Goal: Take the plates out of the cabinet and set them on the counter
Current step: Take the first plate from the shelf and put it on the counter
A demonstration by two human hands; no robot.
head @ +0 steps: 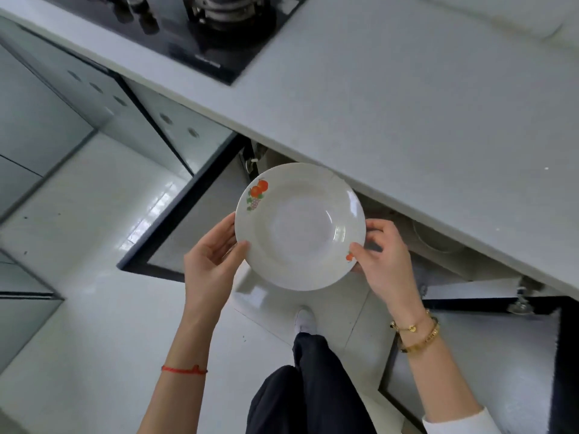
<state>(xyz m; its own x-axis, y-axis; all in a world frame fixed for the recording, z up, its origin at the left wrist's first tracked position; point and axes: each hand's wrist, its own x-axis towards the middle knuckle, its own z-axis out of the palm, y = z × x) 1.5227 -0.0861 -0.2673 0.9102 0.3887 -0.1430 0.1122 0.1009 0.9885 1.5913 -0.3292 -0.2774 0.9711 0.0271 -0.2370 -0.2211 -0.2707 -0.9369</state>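
A white deep plate with orange fruit prints on its rim is held level in the air, in front of the open cabinet under the counter. My left hand grips its left rim, thumb on top. My right hand grips its right rim the same way. The grey counter runs diagonally above the plate. Inside the dark cabinet, a pale round dish shows dimly under the counter edge.
Two cabinet doors stand open: one to the left of the plate, one at lower right. A black gas hob sits in the counter at top left. My legs and a white shoe stand on the pale tiled floor.
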